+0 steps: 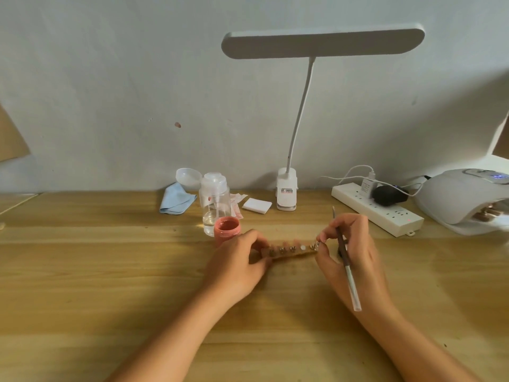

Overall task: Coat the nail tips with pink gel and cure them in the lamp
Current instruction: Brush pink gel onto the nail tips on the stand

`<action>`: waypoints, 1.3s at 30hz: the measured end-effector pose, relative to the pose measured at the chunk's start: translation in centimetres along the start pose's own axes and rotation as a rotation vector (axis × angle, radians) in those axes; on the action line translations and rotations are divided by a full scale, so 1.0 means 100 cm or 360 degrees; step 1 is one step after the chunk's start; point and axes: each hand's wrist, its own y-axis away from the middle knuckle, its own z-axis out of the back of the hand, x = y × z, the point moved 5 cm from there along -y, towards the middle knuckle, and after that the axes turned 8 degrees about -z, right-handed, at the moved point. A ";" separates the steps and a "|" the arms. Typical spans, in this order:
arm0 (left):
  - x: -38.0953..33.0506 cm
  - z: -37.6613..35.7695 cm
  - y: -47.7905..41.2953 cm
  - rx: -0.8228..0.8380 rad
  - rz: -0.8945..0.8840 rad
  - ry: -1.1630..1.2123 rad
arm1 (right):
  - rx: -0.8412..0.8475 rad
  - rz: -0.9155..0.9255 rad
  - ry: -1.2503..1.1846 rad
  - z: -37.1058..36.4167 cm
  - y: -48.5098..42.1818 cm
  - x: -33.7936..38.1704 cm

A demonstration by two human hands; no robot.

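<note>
While both hands hold it up just above the table point(110, 271), the strip of nail tips point(289, 249) spans the gap between them, level and side-on to us. The left hand point(237, 268) pinches the left end. The right hand point(349, 252) pinches the right end with its fingertips, and a brush point(348, 268) is tucked through those same fingers, off the tips for now.

Just behind the left hand sits the pink gel jar point(226, 228), lid off. The tips are blurred: most read pinkish and one looks pale, so I'd call the coating well along, perhaps not finished. Curing of this strip is not yet done, because the curing lamp point(462, 197) stands well apart at the right edge, something coppery showing in its mouth. Further back are a pump bottle point(214, 199) and a power strip point(377, 213).
</note>
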 end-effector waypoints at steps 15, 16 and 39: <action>0.011 0.001 0.000 0.0028 -0.0212 0.0154 | 0.0237 0.0163 0.0250 -0.013 0.004 -0.004; 0.012 0.001 0.000 0.0034 -0.0214 0.0159 | 0.0253 0.0161 0.0253 -0.014 0.004 -0.003; 0.005 0.003 0.003 -0.0126 -0.0221 -0.0038 | 0.0157 -0.0071 0.0373 -0.005 0.008 0.004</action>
